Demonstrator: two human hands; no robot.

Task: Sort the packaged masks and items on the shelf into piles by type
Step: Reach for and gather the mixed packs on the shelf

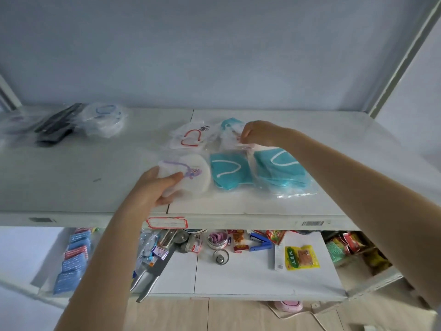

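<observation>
Head view: worn on the person's head, looks forward and down.
How near: close, just above the shelf [71,177].

My left grip [155,187], centre-left, clasps a white purple-printed packaged mask [193,174], thumb on top; my right grip [255,133], arm stretched from lower right, pinches a clear plastic wrapper [226,139].

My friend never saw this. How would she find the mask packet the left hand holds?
Find the upper white shelf, then its front edge, where the left hand grips a packet. It is the round white mask just left of a teal mask. Only it has a purple strap and cartoon figure; the white one behind has red straps.
</observation>
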